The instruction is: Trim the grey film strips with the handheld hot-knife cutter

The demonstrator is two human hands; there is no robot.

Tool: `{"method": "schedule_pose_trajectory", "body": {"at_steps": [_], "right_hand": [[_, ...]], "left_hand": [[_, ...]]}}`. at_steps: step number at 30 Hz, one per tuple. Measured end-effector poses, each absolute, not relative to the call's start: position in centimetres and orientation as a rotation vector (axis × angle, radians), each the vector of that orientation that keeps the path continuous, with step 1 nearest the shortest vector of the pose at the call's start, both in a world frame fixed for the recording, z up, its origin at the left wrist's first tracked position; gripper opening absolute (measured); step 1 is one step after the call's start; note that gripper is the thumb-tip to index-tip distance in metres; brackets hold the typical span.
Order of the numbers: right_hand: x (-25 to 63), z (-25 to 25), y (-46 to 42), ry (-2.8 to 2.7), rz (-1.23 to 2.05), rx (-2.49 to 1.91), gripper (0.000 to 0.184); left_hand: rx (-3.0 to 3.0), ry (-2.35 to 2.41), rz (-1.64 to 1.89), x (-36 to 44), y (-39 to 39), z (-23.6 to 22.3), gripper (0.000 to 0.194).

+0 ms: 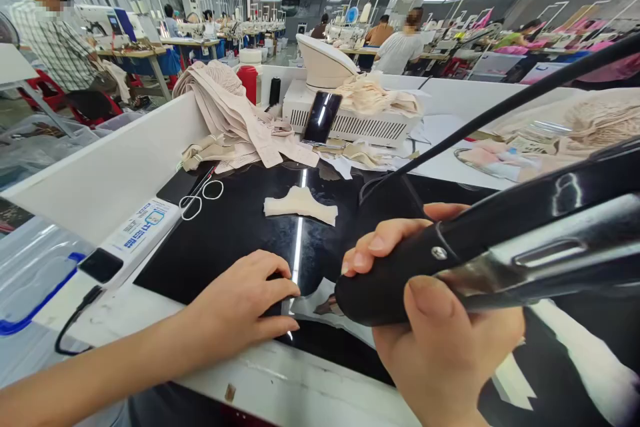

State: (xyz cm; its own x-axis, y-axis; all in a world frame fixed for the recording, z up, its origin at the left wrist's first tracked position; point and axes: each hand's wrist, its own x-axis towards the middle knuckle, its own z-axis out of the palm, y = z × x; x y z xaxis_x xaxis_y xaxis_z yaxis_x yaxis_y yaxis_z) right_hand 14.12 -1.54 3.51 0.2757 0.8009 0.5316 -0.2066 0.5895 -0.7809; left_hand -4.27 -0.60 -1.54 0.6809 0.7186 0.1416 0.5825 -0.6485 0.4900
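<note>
My right hand (435,340) is wrapped round the black handle of a hand-held tool (505,247), held up close to the camera; its black cord (500,110) runs off to the upper right. My left hand (245,300) lies flat with fingers stretched on the glossy black work surface (235,227), holding nothing. A small cream fabric piece (301,205) lies on the black surface beyond both hands, touched by neither.
White-handled scissors (201,197) lie at the surface's left edge. A pile of beige garments (235,117), a phone (323,117) leaning on a white machine (345,123) and a red spool (249,82) stand behind. Other people sit at sewing tables in the background.
</note>
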Motion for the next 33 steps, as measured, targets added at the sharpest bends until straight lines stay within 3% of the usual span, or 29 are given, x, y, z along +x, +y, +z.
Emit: {"method": "schedule_pose_trajectory", "body": {"at_steps": [7,14,20,33], "right_hand": [[13.9,3.4,-1.6,-1.097,0.734,-0.673,0.038],[13.4,3.4,-1.6,-1.081,0.757,-0.649,0.039],[13.4,3.0,-1.6,-1.069,0.777,-0.631,0.039],[13.0,2.7,-1.5,-1.088,0.788,-0.566,0.038]], "left_hand": [[2.508,0.983,0.559,-3.9,-1.1,-2.0,0.009],[2.657,0.923,0.634,-4.2,-1.5,-2.1,0.022],[2.719,0.886,0.676,-4.3,-1.7,-1.9,0.01],[2.664,0.865,0.693,-4.5,-1.6,-1.7,0.007]]}}
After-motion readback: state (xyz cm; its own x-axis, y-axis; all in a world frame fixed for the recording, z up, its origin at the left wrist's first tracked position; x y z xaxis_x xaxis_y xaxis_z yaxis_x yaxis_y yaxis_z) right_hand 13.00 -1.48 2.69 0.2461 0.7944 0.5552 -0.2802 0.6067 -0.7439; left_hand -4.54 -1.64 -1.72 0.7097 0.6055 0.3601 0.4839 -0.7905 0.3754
